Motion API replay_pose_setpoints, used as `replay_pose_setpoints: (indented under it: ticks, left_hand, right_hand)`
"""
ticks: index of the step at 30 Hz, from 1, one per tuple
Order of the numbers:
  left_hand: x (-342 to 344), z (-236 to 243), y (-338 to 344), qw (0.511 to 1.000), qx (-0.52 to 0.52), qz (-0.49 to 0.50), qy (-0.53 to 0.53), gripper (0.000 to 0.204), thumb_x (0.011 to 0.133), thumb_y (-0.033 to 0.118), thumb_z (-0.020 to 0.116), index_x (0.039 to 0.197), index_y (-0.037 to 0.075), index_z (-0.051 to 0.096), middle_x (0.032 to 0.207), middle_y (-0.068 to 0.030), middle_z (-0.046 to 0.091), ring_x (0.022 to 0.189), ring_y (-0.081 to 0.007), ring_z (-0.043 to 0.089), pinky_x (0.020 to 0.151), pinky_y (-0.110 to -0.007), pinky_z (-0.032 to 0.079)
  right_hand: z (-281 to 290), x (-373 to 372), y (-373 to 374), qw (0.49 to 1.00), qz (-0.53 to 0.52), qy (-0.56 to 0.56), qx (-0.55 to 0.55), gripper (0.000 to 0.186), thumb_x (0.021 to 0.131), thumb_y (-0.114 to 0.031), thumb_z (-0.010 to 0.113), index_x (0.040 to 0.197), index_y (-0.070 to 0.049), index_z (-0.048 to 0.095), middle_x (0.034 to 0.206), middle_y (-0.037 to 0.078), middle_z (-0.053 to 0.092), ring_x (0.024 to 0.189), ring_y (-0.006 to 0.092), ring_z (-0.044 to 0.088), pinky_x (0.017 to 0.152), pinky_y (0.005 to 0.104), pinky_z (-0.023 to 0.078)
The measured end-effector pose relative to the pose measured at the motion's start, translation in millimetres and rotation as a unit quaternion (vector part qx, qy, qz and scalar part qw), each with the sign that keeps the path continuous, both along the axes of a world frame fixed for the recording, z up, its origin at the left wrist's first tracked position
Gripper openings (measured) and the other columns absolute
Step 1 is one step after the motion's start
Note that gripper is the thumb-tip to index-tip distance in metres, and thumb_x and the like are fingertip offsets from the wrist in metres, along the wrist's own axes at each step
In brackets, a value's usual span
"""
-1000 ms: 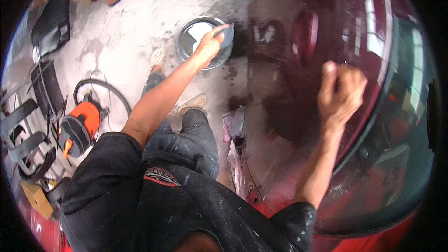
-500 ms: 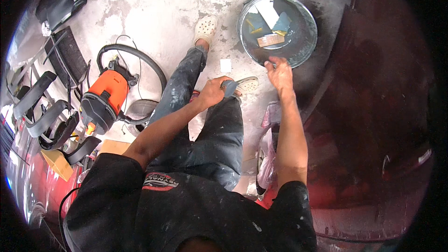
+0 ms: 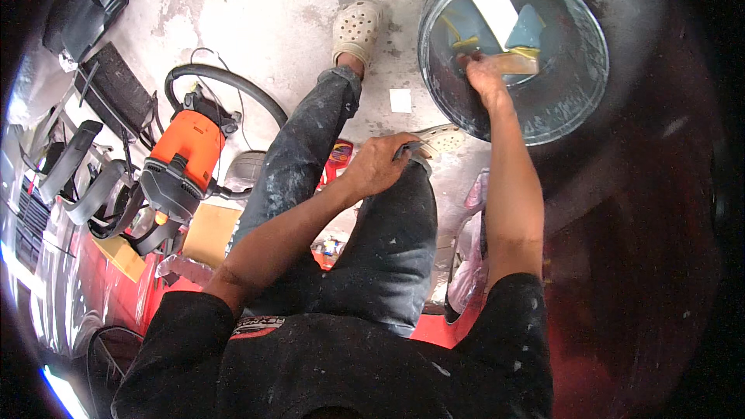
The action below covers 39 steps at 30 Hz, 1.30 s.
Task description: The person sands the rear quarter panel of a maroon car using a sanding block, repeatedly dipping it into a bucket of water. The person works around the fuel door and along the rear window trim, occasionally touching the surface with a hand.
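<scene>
My left hand (image 3: 379,166) is closed around a small dark grey sheet (image 3: 403,150), which looks like folded sandpaper; only its edge shows past the fingers. Out to the right, my right hand (image 3: 485,74) reaches down into a large grey bucket (image 3: 434,101). It is beside or over the left end of a tan block (image 3: 521,63); the blurred fingers do not show whether they grip it. Also in the bucket are a blue-grey piece (image 3: 526,29), a white strip (image 3: 493,9) and yellow bits (image 3: 464,42).
An orange and black shop vacuum (image 3: 186,147) with a curved hose stands at the left, near black trim parts (image 3: 70,159) and a cardboard box (image 3: 211,231). A dark red glossy panel (image 3: 628,264) fills the right side. A white paper square (image 3: 400,101) lies on the concrete floor.
My right hand has moved from the bucket's near rim down inside, to the tan block. The bucket looks larger and farther right. My left hand still holds the grey sheet, now mostly covered by fingers.
</scene>
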<state>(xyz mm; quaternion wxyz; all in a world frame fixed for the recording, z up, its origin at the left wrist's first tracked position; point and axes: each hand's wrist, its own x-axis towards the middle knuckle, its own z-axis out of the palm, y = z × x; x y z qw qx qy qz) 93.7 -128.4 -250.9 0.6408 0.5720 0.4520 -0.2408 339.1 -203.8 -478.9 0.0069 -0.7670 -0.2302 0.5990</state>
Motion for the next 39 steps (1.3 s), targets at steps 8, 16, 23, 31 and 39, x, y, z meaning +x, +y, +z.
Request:
replay_pose_setpoints:
  ticks: [8,16,23,31,39]
  left_hand:
    - [14.7,-2.2,14.5,0.999,-0.012,0.024,-0.031,0.032,0.097,0.011,0.059,0.128,0.005,0.064,0.118,-0.023,0.069,0.109,-0.0391,0.068,0.096,-0.045,0.052]
    - [24.0,-3.3,29.1,0.998,-0.046,0.029,-0.009,0.032,0.097,0.013,0.06,0.127,0.003,0.064,0.118,-0.0234,0.069,0.11,-0.0401,0.067,0.097,-0.044,0.052]
    - [22.1,-4.7,29.5,0.999,-0.047,0.01,0.008,0.032,0.096,0.014,0.06,0.126,0.004,0.065,0.111,-0.0247,0.07,0.105,-0.0399,0.069,0.091,-0.044,0.053]
    - [17.6,-11.8,15.9,0.999,-0.046,0.016,-0.011,0.032,0.097,0.014,0.06,0.127,0.007,0.066,0.117,-0.0227,0.07,0.106,-0.0393,0.069,0.092,-0.043,0.053]
    - [21.6,-7.4,20.2,0.999,-0.043,0.034,0.003,0.026,0.095,0.013,0.061,0.119,0.004,0.067,0.112,-0.0236,0.07,0.102,-0.0414,0.068,0.092,-0.045,0.053]
  right_hand:
    - [-129.6,64.0,-43.3,0.98,0.107,-0.161,-0.038,0.064,0.093,-0.058,0.056,0.11,0.003,0.07,0.116,0.026,0.069,0.109,0.0407,0.068,0.098,0.0454,0.052]
    - [-129.3,23.6,-13.5,0.982,0.174,-0.05,0.054,0.036,0.096,-0.035,0.061,0.125,-0.015,0.069,0.11,0.004,0.074,0.108,0.0231,0.068,0.088,0.0366,0.053]
    - [20.5,52.0,58.3,0.898,-0.27,0.328,-0.117,0.05,0.087,-0.044,0.073,0.125,-0.012,0.07,0.084,0.0,0.063,0.068,0.0145,0.054,0.066,0.035,0.045]
    - [91.0,45.1,56.8,0.849,-0.415,0.326,-0.022,0.066,0.089,-0.06,0.072,0.128,-0.008,0.065,0.119,0.008,0.065,0.1,0.0168,0.061,0.076,0.0332,0.05]
    - [102.5,104.4,82.5,0.952,-0.126,-0.202,0.192,0.06,0.103,-0.052,0.047,0.122,-0.001,0.072,0.125,0.023,0.069,0.124,0.0384,0.061,0.105,0.0406,0.043]
